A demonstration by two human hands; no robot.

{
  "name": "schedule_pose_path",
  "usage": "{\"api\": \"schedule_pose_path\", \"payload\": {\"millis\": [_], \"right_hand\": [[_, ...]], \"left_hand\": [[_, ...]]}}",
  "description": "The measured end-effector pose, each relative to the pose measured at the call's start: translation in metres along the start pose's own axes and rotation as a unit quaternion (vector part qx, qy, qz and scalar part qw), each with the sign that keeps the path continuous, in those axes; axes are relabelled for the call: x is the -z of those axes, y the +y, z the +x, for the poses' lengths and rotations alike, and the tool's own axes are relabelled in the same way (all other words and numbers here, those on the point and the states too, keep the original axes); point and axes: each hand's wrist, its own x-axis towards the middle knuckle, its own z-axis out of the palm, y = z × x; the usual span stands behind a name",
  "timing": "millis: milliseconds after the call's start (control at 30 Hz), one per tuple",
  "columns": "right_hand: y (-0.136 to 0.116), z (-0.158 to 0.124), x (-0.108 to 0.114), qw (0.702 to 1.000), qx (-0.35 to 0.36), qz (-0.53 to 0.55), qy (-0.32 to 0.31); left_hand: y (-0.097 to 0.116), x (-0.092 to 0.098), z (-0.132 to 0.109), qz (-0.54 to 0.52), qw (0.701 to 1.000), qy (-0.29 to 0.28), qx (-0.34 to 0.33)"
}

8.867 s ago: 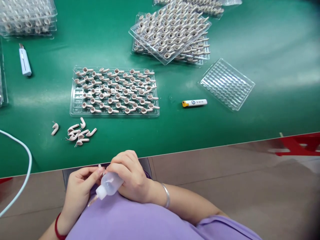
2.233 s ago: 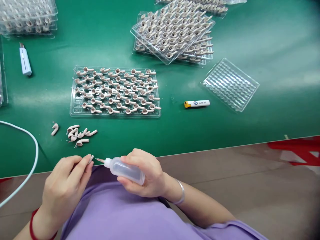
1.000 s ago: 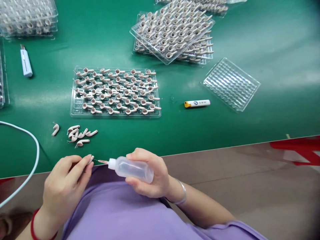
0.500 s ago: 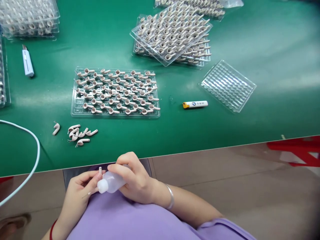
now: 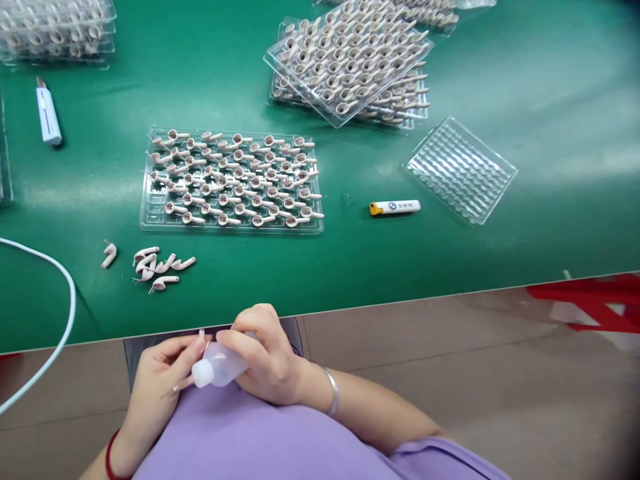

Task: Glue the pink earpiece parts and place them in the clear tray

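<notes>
Between the fingertips of my left hand [image 5: 155, 377] is a small pale earbud housing [image 5: 201, 333], its stem end poking up. My right hand [image 5: 273, 363] is wrapped around a translucent squeeze bottle [image 5: 227, 365], tilted so that its white cap points down and left, close to the left fingers. The bottle hides part of the left fingertips and whatever lies at its tip. Both hands are just off the table's front edge, over the lap. Beyond them lies a loose group of earbud housings [image 5: 163, 283] with thin wires, and a single housing [image 5: 109, 254] to its left.
Housings fill most of a clear tray [image 5: 233, 228]. Stacked filled trays [image 5: 345, 73] stand behind, with more trays [image 5: 60, 37] at far left. A utility knife [image 5: 49, 113], a lighter [image 5: 395, 207], a clear ribbed tray [image 5: 463, 170] and a white cable [image 5: 71, 300] are around.
The view has shifted slightly. Both hands keep their holds, and the bottle's cap has moved a little to the left.
</notes>
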Motion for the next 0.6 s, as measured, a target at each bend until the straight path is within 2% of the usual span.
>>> {"api": "schedule_pose_path", "payload": {"millis": [200, 600], "right_hand": [[-0.002, 0.001, -0.002, 1.000, -0.002, -0.013, 0.004], [-0.002, 0.004, 0.003, 1.000, 0.007, -0.020, -0.008]], "left_hand": [[0.005, -0.003, 0.001, -0.020, 1.000, 0.008, -0.008], [0.005, -0.016, -0.002, -0.114, 0.992, 0.052, 0.031]]}}
